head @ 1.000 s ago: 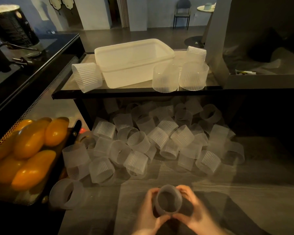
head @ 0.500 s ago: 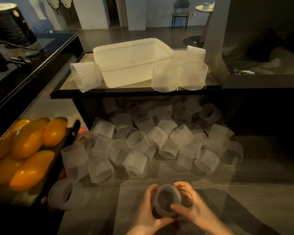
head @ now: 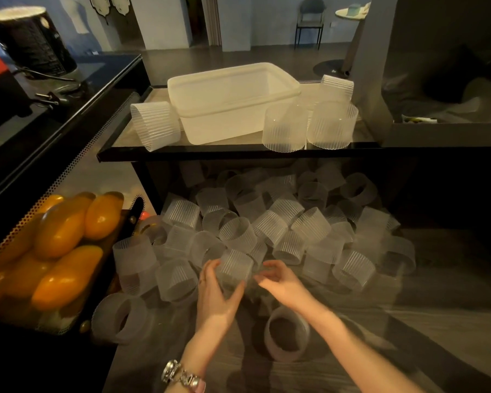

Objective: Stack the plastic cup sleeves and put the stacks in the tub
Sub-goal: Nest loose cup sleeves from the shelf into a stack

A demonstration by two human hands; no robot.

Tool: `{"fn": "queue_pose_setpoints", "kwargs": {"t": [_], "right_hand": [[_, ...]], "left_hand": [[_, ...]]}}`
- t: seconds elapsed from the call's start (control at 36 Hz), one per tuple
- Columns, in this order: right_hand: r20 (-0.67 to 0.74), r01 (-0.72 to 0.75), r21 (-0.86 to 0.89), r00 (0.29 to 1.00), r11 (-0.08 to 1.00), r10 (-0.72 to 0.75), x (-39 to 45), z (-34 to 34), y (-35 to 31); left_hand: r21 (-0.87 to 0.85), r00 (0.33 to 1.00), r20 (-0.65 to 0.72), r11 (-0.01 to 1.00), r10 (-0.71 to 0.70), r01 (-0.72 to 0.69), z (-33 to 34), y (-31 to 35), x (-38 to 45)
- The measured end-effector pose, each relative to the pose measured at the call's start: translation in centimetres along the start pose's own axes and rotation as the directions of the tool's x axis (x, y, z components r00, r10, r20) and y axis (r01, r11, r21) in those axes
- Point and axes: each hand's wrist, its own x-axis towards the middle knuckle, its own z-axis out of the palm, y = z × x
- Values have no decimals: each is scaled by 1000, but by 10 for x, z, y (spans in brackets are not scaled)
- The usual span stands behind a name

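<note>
Sleeve (head: 286,333): upright on the bench (head: 352,364), between the forearms.
Hands: left hand (head: 216,290) curled round a ribbed sleeve (head: 235,268) at the pile's (head: 281,222) edge; right hand (head: 281,282) loosely curled beside it, grip unclear.
Tub (head: 230,100): on the shelf (head: 238,151) beyond, stacks (head: 309,126) alongside.

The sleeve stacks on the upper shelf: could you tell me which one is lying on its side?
The sleeve stack left of the tub; it is tipped over, whereas the three stacks right of the tub stand upright.
</note>
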Motion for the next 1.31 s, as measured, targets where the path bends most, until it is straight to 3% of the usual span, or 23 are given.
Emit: {"fn": "queue_pose_setpoints", "kwargs": {"t": [0.11,0.22,0.39,0.58,0.67,0.78,0.89,1.14,1.31], "right_hand": [[-14,-60,-19,998,998,60,7,11,-8],[-34,-43,22,998,999,44,4,15,-10],[-115,112,279,990,954,-83,-13,-2,-7],[-27,217,126,976,968,-215,-26,-40,13],[-12,167,73,986,983,-166,-23,-55,28],[34,33,34,999,999,-35,-18,-65,51],[58,-3,63,998,998,-1,-20,-62,64],[-16,45,34,999,998,-44,-22,-55,58],[-75,118,119,991,986,-109,-24,-55,37]], "left_hand": [[-51,997,43,996,-70,72,1,-2,6],[-62,999,0,997,-52,52,3,1,4],[-168,993,-91,982,74,-88,6,5,-11],[-297,991,99,953,90,-57,28,9,-19],[-367,971,233,929,44,45,40,2,-23],[-274,899,436,948,-28,163,53,-16,-21],[-242,850,521,941,-80,238,64,-29,-25],[-285,880,472,935,-55,211,69,-34,-19],[-340,934,355,927,-30,159,63,-20,-12]]}}
